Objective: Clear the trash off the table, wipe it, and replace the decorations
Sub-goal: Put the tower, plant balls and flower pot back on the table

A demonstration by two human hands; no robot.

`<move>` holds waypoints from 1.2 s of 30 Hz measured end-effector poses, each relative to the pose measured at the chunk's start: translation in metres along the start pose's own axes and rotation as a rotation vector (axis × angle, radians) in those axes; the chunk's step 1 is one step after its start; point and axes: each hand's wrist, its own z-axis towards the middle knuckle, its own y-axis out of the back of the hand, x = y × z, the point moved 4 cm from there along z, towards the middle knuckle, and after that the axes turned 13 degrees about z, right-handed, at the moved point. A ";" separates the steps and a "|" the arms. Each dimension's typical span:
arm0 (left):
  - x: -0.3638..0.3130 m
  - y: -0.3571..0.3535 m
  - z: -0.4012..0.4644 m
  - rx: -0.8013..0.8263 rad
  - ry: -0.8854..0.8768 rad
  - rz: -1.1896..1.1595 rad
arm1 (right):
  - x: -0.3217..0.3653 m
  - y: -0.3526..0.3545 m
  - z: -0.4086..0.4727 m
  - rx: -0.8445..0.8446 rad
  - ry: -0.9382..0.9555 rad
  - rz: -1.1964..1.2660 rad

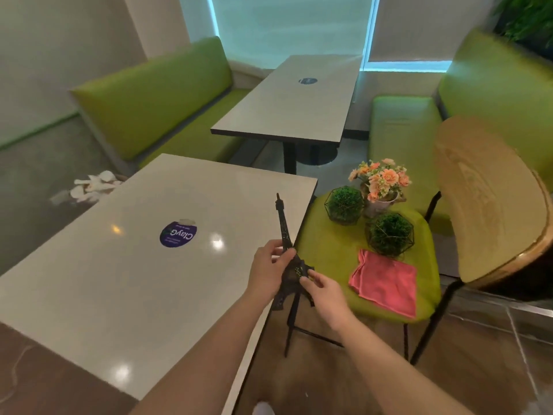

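Both forearms bare from the bottom frame edge up to the wrists, no sleeves in view. Left hand (267, 266) and right hand (324, 290) bare too: no gloves, rings, watch or bands visible. Short plain fingernails on the right hand; a small pale blurred shape sits below the left forearm, unidentifiable.

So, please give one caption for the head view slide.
Both hands hold a tower model beside the table.
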 end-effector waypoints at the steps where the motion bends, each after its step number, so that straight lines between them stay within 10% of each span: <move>1: 0.003 0.006 -0.004 -0.009 0.004 -0.002 | -0.002 -0.006 -0.002 -0.002 -0.013 0.017; 36: 0.211 0.396 0.113 -0.021 0.092 0.032 | 0.012 -0.468 0.052 0.112 0.085 0.140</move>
